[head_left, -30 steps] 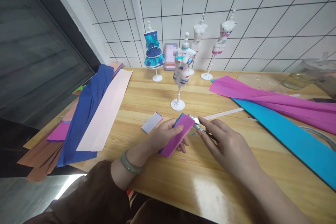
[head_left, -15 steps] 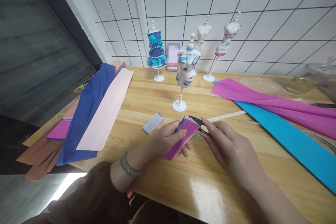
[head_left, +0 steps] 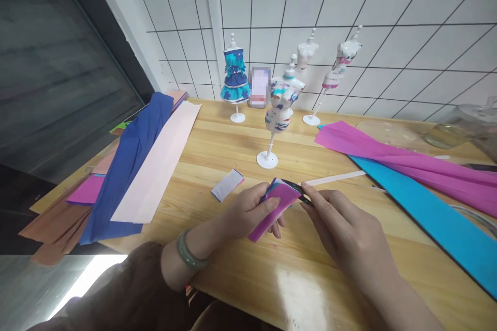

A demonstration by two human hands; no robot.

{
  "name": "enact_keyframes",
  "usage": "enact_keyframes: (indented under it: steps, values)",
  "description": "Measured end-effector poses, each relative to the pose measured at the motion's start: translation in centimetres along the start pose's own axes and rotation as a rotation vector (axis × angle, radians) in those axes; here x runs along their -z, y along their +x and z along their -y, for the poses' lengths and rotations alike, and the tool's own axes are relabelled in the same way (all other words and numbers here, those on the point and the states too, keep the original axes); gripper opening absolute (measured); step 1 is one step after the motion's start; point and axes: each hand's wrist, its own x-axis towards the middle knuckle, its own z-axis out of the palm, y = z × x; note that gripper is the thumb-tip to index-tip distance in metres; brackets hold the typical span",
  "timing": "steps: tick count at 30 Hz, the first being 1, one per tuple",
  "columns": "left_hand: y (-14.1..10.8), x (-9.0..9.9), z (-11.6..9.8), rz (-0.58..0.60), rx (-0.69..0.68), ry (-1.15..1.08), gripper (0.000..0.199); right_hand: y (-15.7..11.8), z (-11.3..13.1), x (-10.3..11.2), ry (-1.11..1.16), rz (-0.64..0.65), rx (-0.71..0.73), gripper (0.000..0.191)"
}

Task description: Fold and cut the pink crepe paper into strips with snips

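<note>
A folded magenta piece with a blue and white edge is pinched between the thumb and fingers of my left hand. My right hand holds small black scissors, whose blades lie at the upper right edge of the folded piece. On the table left of my left hand rests a small white rectangle with blue and pink edges. Just beyond my hands a paint-marked white mannequin stands upright on its round base.
Left lie blue, pale pink and brown sheets. Right are magenta and turquoise strips, with a glass vessel. By the wall stand a mannequin in a blue dress, other mannequins and a phone.
The scissor blades have moved closer together, against the folded piece's upper edge. Both hands and the piece appear slightly lower and further right, as the whole view has shifted a little.
</note>
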Motion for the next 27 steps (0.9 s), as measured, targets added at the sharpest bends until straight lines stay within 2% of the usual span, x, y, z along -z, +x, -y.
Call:
enact_keyframes:
  steps: [8,15,22,27]
  values:
    - [0.0,-0.1,0.5,0.013,0.027,0.084,0.035,0.3,0.2,0.2,0.010,0.009,0.009,0.065]
    - [0.0,-0.1,0.5,0.005,0.002,0.067,0.033,-0.5,-0.2,-0.1,0.005,0.040,0.012,0.066]
    - [-0.2,-0.3,1.0,0.009,0.027,0.079,0.032,0.1,0.0,-0.1,0.013,0.036,0.026,0.064]
    - [-0.1,-0.3,0.3,0.011,-0.007,0.027,0.033,0.4,-0.1,0.1,0.017,0.001,0.027,0.063]
